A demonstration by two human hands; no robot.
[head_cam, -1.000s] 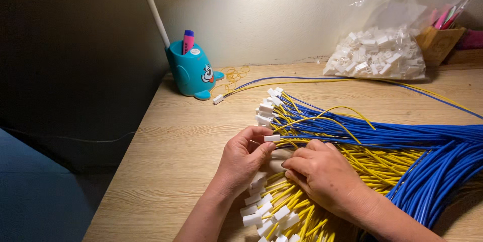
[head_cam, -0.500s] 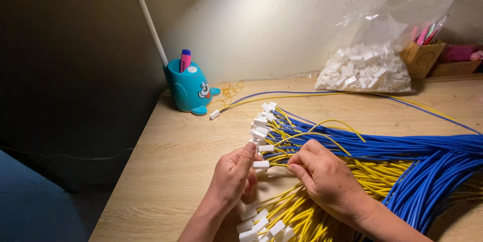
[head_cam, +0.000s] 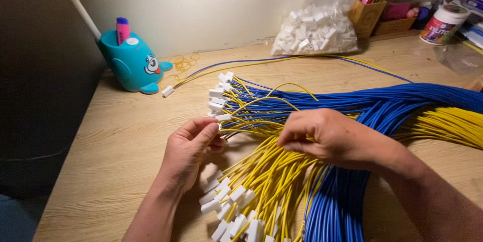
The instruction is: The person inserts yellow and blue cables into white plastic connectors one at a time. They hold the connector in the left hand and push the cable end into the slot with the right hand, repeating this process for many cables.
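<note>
Left hand [head_cam: 188,154] sits at the near-left of the light wooden tabletop [head_cam: 115,151], fingers curled and pinched on a small white plastic connector [head_cam: 221,127] at the end of a wire. Grip closed to a fingertip pinch; the connector is mostly hidden behind thumb and forefinger.

Right hand [head_cam: 329,136] lies just to the right, fingers folded down onto the loose bundle of thin yellow wires [head_cam: 271,171], holding a few strands; exactly which strand cannot be told. Grip closed on the wires.

The yellow wires fan toward the near edge, each ending in a white plug [head_cam: 236,194]. A thick bundle of blue wires [head_cam: 382,106] runs from the right and bends down beside the right wrist. More plugged wire ends [head_cam: 219,93] lie just beyond the hands.

Judgement on handling: keep the pinch near the wire tip, so that the strand stays straight, and hold the neighbouring strands flat with the right hand to prevent tangling.

Farther back: a clear plastic bag of white connectors [head_cam: 314,33], a turquoise fish-shaped pen holder [head_cam: 133,63], yellow rubber bands [head_cam: 181,63].
</note>
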